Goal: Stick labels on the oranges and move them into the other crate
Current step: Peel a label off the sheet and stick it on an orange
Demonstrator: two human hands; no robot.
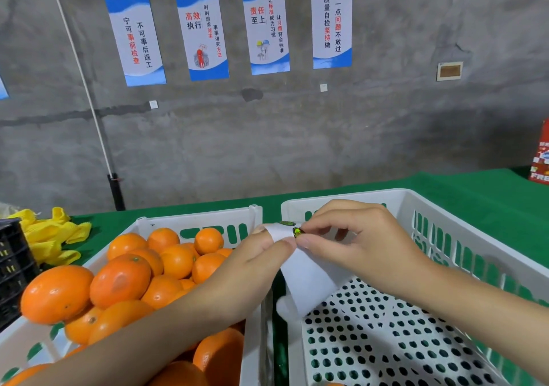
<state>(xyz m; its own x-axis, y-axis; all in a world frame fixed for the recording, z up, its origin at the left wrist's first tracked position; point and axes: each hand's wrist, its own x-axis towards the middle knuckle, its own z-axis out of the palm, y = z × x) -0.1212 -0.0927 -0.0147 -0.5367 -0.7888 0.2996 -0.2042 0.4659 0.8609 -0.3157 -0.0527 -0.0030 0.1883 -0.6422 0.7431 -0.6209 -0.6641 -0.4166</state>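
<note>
Two white crates sit side by side on the green table cloth (475,195), close together with a narrow gap between them. Left crate (196,221) is piled with oranges (118,278), heaped up to its rim. Right crate (297,209) shows its perforated floor. Both hands are over the gap between the crates, near their far rims. Left hand (252,264) holds a white label strip (309,284): the strip bends over the index finger, the thumb pinches it, and the tail hangs down and curls over the near-left part of the right crate. Right hand (356,243) pinches a small green label (298,232) at the top bend of the strip with thumb and index finger, the other fingers loosely curled. A second green label (287,223) sits on the strip just behind it. Can't tell whether the pinched label is lifted off the backing. Yellow foam nets (50,237) lie at the table's far left edge, beside a black crate (12,267). Red box (542,154) at the far right edge. Posters (267,26) hang on the grey wall behind.
</note>
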